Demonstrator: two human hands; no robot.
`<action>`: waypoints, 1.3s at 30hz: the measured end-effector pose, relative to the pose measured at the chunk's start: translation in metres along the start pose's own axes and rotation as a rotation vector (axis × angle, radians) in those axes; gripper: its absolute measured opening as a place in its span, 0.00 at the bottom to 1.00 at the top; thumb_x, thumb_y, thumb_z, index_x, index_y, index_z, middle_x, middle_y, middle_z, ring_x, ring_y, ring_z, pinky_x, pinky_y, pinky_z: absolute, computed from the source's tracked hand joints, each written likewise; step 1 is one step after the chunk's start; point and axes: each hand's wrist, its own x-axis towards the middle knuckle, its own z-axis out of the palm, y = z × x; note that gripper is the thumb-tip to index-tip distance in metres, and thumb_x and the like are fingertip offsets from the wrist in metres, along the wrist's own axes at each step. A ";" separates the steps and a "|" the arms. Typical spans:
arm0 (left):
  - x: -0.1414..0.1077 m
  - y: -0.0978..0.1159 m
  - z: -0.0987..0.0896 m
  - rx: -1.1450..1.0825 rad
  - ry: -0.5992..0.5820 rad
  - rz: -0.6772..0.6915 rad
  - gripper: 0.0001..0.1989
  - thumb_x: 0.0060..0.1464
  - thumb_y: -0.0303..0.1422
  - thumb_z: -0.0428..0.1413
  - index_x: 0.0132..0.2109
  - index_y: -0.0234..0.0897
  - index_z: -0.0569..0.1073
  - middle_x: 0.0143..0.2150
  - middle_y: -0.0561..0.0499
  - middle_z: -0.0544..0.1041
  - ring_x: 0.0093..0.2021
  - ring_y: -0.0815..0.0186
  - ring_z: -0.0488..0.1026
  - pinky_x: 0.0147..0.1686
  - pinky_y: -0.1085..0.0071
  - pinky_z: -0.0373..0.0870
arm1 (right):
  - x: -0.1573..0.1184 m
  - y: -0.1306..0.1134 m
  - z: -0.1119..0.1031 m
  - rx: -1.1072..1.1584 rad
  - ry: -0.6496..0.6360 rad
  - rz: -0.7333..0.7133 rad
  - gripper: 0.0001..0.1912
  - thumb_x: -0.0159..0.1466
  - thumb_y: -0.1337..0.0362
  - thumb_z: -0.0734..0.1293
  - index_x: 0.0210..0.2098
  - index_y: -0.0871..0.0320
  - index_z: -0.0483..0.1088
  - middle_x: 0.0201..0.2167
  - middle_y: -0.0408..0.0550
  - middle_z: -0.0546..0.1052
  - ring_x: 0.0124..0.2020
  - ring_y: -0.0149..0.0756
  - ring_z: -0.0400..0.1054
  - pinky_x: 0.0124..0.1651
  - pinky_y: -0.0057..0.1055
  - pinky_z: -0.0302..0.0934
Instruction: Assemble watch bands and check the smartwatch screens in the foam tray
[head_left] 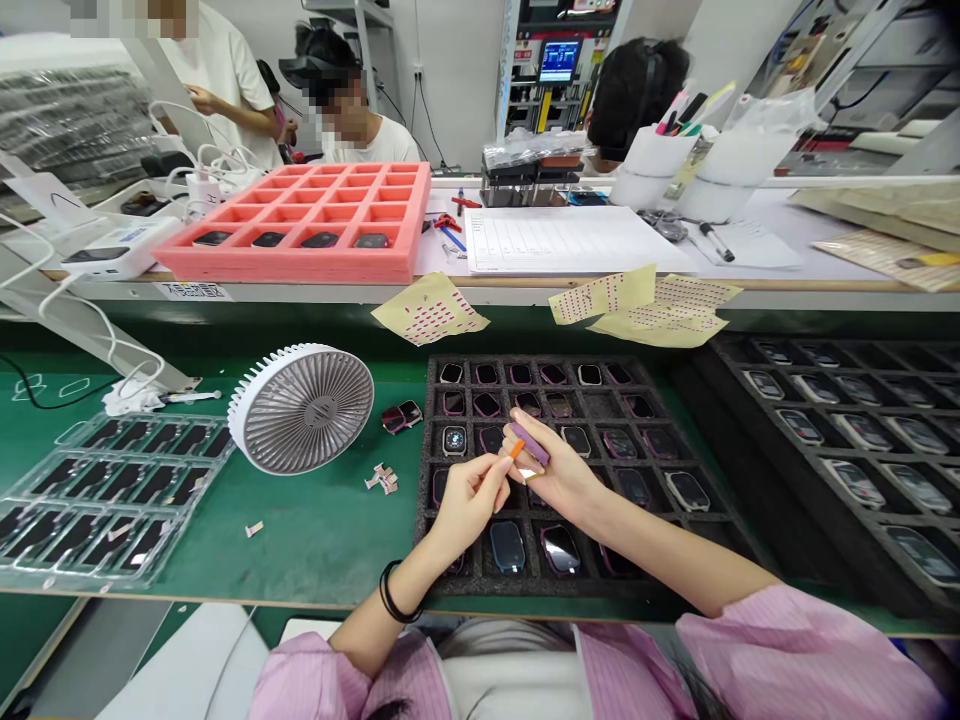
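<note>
Head view: gripping a purple piece (531, 444) in right hand (561, 478) fingers, probably just to steady it, while pinching an orange strip (517, 449) up close with left hand (466, 498) fingers, above a foam tray (602, 406).

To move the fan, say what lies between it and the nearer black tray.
At least one watch and a small heap of pale scraps, seen in the head view.
</note>
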 end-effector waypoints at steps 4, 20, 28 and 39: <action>0.000 -0.002 -0.002 -0.013 -0.033 0.002 0.24 0.58 0.50 0.49 0.29 0.32 0.70 0.14 0.60 0.58 0.16 0.77 0.51 0.19 0.76 0.49 | -0.002 0.004 -0.003 -0.008 0.044 0.001 0.17 0.54 0.59 0.75 0.25 0.56 0.62 0.15 0.31 0.60 0.13 0.19 0.41 0.19 0.21 0.52; 0.011 0.007 -0.002 -0.087 0.053 -0.041 0.24 0.50 0.52 0.57 0.26 0.35 0.63 0.21 0.58 0.61 0.21 0.77 0.55 0.21 0.78 0.53 | -0.007 0.019 -0.007 -0.362 0.127 -0.130 0.16 0.57 0.52 0.71 0.39 0.52 0.66 0.25 0.37 0.67 0.21 0.25 0.55 0.21 0.23 0.49; -0.009 0.002 -0.040 0.025 0.239 -0.080 0.23 0.53 0.51 0.55 0.27 0.36 0.61 0.20 0.60 0.55 0.18 0.77 0.50 0.17 0.78 0.46 | 0.027 -0.031 -0.085 -0.891 0.350 -0.621 0.17 0.63 0.47 0.62 0.44 0.50 0.64 0.42 0.47 0.69 0.38 0.35 0.66 0.32 0.29 0.62; -0.033 -0.014 -0.086 0.187 0.339 -0.230 0.23 0.51 0.53 0.54 0.27 0.37 0.60 0.19 0.61 0.52 0.18 0.76 0.48 0.16 0.77 0.44 | 0.050 -0.092 -0.210 -1.338 0.327 -0.576 0.27 0.56 0.39 0.64 0.40 0.55 0.69 0.41 0.54 0.76 0.43 0.45 0.71 0.51 0.45 0.63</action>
